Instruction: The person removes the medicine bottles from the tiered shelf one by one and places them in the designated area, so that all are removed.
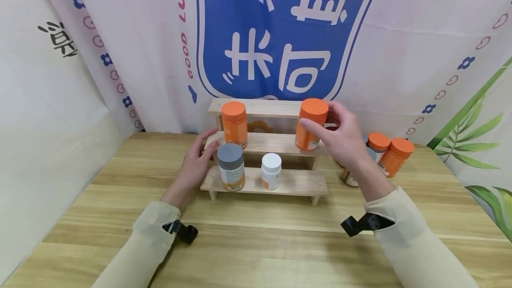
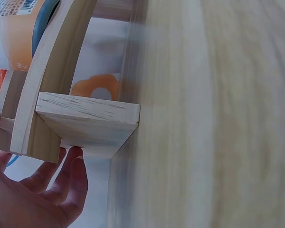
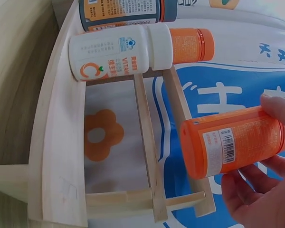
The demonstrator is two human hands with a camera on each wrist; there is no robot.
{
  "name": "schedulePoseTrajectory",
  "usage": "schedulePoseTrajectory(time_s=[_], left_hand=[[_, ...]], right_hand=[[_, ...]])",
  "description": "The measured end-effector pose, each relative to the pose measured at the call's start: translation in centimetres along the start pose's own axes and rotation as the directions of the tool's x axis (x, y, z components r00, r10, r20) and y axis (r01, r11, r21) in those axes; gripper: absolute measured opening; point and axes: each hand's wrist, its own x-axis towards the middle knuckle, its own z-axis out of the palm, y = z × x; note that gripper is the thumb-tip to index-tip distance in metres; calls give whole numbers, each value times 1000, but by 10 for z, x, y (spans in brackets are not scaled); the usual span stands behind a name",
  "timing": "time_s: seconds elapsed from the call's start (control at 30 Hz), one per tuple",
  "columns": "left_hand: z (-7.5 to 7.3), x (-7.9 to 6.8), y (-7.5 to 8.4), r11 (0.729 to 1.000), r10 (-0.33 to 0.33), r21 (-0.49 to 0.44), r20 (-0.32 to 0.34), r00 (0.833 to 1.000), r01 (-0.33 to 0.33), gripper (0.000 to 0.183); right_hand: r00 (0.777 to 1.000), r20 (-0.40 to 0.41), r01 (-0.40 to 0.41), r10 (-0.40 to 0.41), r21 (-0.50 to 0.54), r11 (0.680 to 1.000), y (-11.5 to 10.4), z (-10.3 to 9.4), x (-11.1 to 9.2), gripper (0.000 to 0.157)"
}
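Observation:
My right hand (image 1: 346, 139) grips an orange pill bottle (image 1: 313, 126) with an orange lid, thumb on the near side and fingers behind. In the right wrist view this bottle (image 3: 232, 142) is over the right part of a three-tier wooden rack (image 1: 264, 181). At the rack's left end, my left hand (image 1: 197, 159) holds the end of the middle tier, its fingertips by the wooden side support (image 2: 88, 121). Another orange bottle (image 1: 234, 126) stands on the middle tier. On the lowest tier are a grey-lidded bottle (image 1: 231, 168) and a small white bottle (image 1: 271, 171).
Right of the rack, several bottles stand close together on the wooden table (image 1: 256, 252), among them an orange one (image 1: 396, 158) and another with an orange lid (image 1: 378, 142). My right forearm partly hides this group. A printed curtain (image 1: 152, 34) hangs right behind the rack.

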Motion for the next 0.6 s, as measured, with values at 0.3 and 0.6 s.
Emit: schedulePoseTrajectory(time_s=[0.3,0.6], left_hand=[[1,0,-1,1000,-9,-7,-3,1000,9,51],[1,0,-2,1000,-4,1,3,1000,4,52]], right_hand=[[999,-34,25,-24,24,999,13,-5,-7,55],[999,-30,-21,22,18,1000,31,-11,-17,55]])
